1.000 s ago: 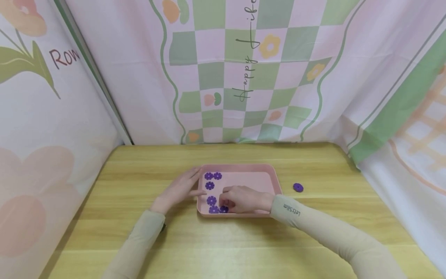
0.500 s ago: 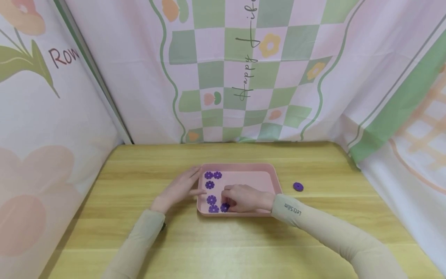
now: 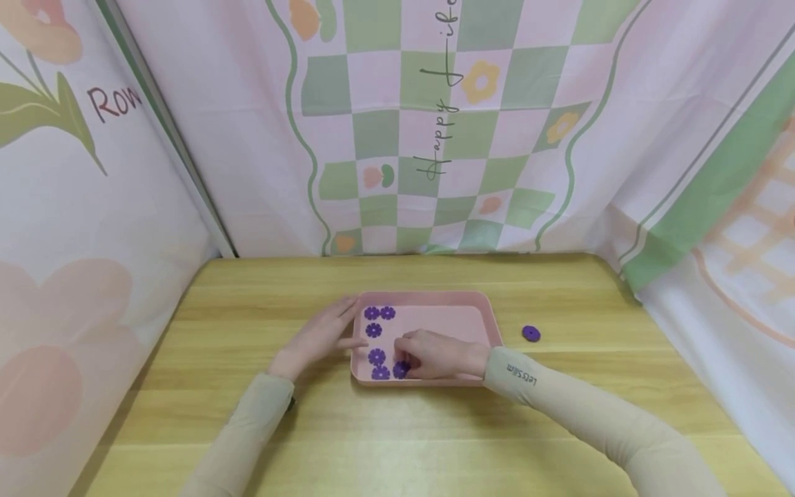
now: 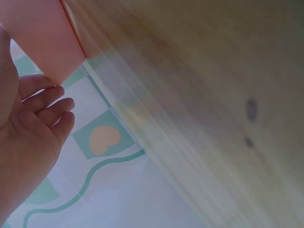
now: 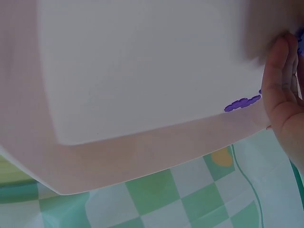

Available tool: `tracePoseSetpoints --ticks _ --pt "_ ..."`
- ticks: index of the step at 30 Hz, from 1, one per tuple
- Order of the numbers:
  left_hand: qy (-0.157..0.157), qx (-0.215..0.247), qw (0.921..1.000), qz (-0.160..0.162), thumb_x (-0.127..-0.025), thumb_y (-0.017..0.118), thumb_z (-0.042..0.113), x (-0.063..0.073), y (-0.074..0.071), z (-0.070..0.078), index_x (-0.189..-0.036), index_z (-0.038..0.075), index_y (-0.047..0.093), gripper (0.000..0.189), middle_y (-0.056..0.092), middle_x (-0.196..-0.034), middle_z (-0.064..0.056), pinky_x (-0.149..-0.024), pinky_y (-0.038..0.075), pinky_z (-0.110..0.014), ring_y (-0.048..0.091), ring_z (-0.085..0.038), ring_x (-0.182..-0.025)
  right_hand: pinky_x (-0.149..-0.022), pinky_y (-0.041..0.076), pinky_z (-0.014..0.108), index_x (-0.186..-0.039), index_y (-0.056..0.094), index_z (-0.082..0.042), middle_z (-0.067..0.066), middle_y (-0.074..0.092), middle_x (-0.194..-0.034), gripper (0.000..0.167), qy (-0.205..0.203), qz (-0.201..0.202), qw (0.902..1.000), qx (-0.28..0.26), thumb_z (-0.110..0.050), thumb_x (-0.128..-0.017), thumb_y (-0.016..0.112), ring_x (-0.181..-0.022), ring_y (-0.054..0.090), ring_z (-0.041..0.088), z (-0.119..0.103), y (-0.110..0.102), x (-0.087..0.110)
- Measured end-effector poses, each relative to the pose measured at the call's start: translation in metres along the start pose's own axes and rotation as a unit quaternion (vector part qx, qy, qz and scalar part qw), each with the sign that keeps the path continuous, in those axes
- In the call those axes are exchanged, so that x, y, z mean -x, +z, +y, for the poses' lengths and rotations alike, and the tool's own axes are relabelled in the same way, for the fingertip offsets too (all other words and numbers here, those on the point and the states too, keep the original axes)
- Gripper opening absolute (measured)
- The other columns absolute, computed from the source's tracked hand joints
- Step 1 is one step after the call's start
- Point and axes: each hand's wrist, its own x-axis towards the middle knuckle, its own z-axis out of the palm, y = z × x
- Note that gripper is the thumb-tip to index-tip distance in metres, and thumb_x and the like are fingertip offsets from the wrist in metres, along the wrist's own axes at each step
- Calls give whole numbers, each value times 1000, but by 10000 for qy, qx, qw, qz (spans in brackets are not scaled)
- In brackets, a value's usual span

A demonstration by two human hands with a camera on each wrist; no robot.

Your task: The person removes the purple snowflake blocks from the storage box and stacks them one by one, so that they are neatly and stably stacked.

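A pink tray (image 3: pixel 447 317) lies on the table, several purple flower-shaped discs (image 3: pixel 376 357) lined along its left side. With fingers curled, my right hand (image 3: pixel 436 353) pinches another purple disc (image 3: pixel 401 370) low over the tray's near side, its fingers partly covering it. In the right wrist view, that hand (image 5: pixel 284 90) has a purple edge showing beside its fingertips. My left hand (image 3: pixel 318 337) rests against the tray's left rim, fingers extended, thumb reaching over the edge. In the left wrist view, the left hand's (image 4: pixel 35 114) fingers are relaxed by the tray's pink outer wall (image 4: pixel 47 38).
One loose purple disc (image 3: pixel 531 333) lies on the wooden table (image 3: pixel 397 442) to the right of the tray. Patterned curtains (image 3: pixel 435 138) hang behind the table and on both sides.
My right hand has shifted slightly right with the disc, leaving a small gap from the disc at the near left corner. The left hand stays put.
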Motion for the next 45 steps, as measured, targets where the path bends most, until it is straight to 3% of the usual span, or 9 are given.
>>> tracePoseSetpoints --ticks 8,25,37,45 --pt "8 15 10000 0 -88 66 52 0 1 -1 -155 4 27 91 29 -161 -21 -124 29 -53 31 -36 -149 -73 54 12 -97 66 -16 -6 68 -89 17 -63 -25 9998 -172 -12 -84 76 -77 59 3 1 0 0" --pt "3 -6 10000 -11 -88 64 54 0 3 -3 -156 6 24 93 27 -162 -19 -125 27 -54 30 -36 -150 -65 52 10 -90 69 -13 -5 69 -81 9 -160 205 9996 58 -15 -84 75 -69 58 0 4 1 0" --pt "80 -19 10000 29 -88 64 54 0 2 -2 -156 6 25 92 28 -162 -20 -124 28 -54 32 -38 -149 -63 51 9 -87 69 -13 -5 69 -79 7 -222 290 9993 -1 -11 -83 73 -67 58 0 6 1 0" --pt "84 23 10000 41 -88 66 52 0 2 -2 -155 4 26 92 28 -162 -20 -124 28 -55 32 -38 -149 -65 52 10 -86 69 -15 -8 68 -79 7 -76 360 9993 -11 -17 -83 74 -67 56 -3 9 -2 4"
